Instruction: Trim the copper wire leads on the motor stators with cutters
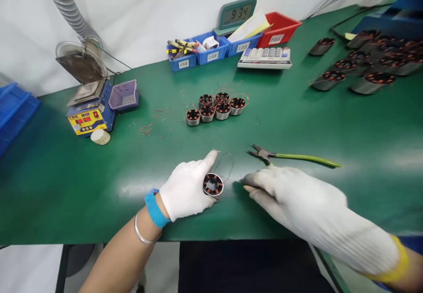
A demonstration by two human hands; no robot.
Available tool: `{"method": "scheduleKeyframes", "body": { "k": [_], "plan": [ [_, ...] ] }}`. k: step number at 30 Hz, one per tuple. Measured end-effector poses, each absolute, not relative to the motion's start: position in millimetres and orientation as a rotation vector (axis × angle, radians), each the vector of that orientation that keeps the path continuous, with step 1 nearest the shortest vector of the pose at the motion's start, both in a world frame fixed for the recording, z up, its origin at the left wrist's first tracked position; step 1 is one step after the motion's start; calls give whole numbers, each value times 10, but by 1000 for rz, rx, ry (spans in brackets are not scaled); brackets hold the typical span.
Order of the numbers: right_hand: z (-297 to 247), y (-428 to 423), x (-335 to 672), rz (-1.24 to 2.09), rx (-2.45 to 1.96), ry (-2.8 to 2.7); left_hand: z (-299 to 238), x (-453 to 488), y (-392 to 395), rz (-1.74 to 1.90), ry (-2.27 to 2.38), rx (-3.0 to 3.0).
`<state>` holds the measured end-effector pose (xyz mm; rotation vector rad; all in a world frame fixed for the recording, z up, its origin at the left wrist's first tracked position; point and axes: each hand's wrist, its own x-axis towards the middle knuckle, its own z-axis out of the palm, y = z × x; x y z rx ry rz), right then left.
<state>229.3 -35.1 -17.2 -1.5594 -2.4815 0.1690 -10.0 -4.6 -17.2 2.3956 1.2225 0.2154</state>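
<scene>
My left hand (189,189), in a white glove with bare fingertips, curls around a small motor stator (213,184) on the green tabletop. This stator is a metal ring with dark slots and copper windings, and thin loose wire (231,169) loops up from its far side. To its right is my gloved right hand (280,191), thumb and fingers pressed together just above the table; whatever is between them cannot be made out. Beyond that hand lie diagonal cutters (297,156) with green handles, their near handle partly hidden by it.
Several more stators (222,110) stand in a cluster mid-table, near copper wire scraps (145,128). Taller stators (368,81) fill the right. At the back are a calculator (264,58), blue bins (183,62), a red bin (279,28) and a clock (237,13). A solder pot (90,114) stands left.
</scene>
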Motion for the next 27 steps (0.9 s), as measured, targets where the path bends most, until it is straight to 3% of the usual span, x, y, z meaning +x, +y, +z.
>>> {"method": "scheduleKeyframes", "body": {
  "k": [4, 6, 12, 21, 27],
  "plan": [
    [-243, -490, 2178, -131, -998, -2514, -180, -105, -31, 241, 1196, 2407],
    [-314, -520, 2084, -148, -940, -2544, -182, -108, -24, 241, 1190, 2412],
    [-412, -543, 2090, 20, -1102, -2550, -199, -105, -47, 217, 1153, 2426],
    [-325, -555, 1992, -238, -1435, -2466, -176, -80, -55, 227, 1139, 2418],
    [-188, -489, 1916, 157, -1900, -2350, -175, -75, -54, 232, 1147, 2411]
  ]
}}
